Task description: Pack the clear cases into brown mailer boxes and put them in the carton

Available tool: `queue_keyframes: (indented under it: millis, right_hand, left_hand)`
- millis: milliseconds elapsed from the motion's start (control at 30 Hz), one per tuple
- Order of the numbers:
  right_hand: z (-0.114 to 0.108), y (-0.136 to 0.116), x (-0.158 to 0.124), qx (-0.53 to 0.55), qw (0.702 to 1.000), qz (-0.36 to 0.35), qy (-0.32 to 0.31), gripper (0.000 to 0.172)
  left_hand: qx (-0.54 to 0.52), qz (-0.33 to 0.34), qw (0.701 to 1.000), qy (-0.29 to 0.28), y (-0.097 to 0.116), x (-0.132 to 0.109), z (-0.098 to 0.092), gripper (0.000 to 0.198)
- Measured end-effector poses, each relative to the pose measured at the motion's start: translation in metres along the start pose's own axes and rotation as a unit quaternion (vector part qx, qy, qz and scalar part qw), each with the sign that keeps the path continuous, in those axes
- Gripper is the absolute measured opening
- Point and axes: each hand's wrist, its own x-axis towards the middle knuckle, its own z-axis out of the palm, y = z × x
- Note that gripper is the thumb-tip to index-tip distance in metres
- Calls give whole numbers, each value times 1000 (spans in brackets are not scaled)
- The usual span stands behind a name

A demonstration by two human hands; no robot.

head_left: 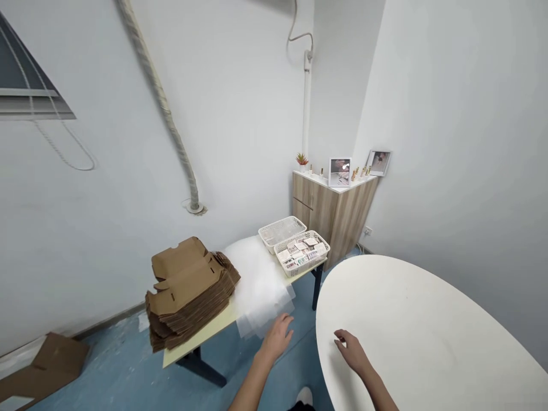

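Note:
My left hand [277, 338] is over the floor beside the front edge of a stack of translucent plastic sheets or bags [259, 285]. Its fingers are loosely bent and apart, with nothing in them; whether the fingertips touch the sheets I cannot tell. Near the left edge of a white rounded table [406, 308] hovers my right hand [351, 349], thumb and fingers slightly parted, holding nothing. Left of the sheets, flattened brown cardboard boxes [192, 291] lie in a thick pile. Two white plastic baskets [276, 249] stand behind; the nearer one holds small printed packs [302, 254].
A narrow pale-yellow table [201, 338] bears the pile, sheets and baskets. A wood-grain cabinet [325, 211] in the corner carries picture frames [340, 171], small bottles and a potted plant [302, 160]. One brown carton [55, 365] sits on the blue floor at left.

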Motion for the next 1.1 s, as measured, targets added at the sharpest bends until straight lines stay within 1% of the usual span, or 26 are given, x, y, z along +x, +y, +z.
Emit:
queue_keyframes:
  millis: [100, 200, 300, 367, 433, 500, 567, 633, 733, 800, 867, 1000, 1100]
  right_hand:
    - [-18, -34, 66, -16, 999, -27, 3, 39]
    - [-37, -72, 125, -41, 998, -52, 5, 37]
    - [-50, -103, 173, -59, 996, -70, 4, 35]
    - [-52, -117, 200, -66, 995, -75, 4, 35]
    - [-50, -126, 226, -68, 995, -76, 9, 35]
    - [-46, -134, 254, -69, 995, -76, 18, 35]
    - [-40, -142, 283, -74, 994, -71, 28, 35]
    - [-33, -152, 314, -85, 994, -60, 40, 35]
    - [-23, -171, 365, -109, 991, -52, 59, 34]
    - [-17, -184, 400, -130, 988, -48, 68, 33]
    - [-10, -195, 435, -155, 984, -39, 76, 32]
    - [6, -211, 499, -198, 976, -15, 94, 37]
    - [20, -216, 538, -202, 973, 5, 110, 44]
  left_hand:
    - [51, -16, 998, 36, -27, 44, -27, 45]
    - [101, -59, 992, 45, -46, 82, -54, 51]
    - [119, -99, 987, 43, -58, 119, -80, 58]
    - [116, -106, 986, 49, -67, 146, -93, 61]
    - [110, -100, 987, 59, -77, 175, -103, 62]
    - [106, -89, 988, 66, -88, 204, -109, 63]
    - [104, -75, 989, 68, -101, 230, -110, 63]
    - [110, -61, 990, 64, -115, 251, -107, 62]
    - [131, -27, 989, 65, -134, 269, -98, 62]
    - [146, 11, 986, 80, -144, 273, -92, 63]
    - [154, 28, 984, 89, -151, 274, -88, 64]
    - [149, 22, 985, 89, -154, 272, -85, 66]
    - [133, 12, 988, 78, -152, 271, -88, 66]
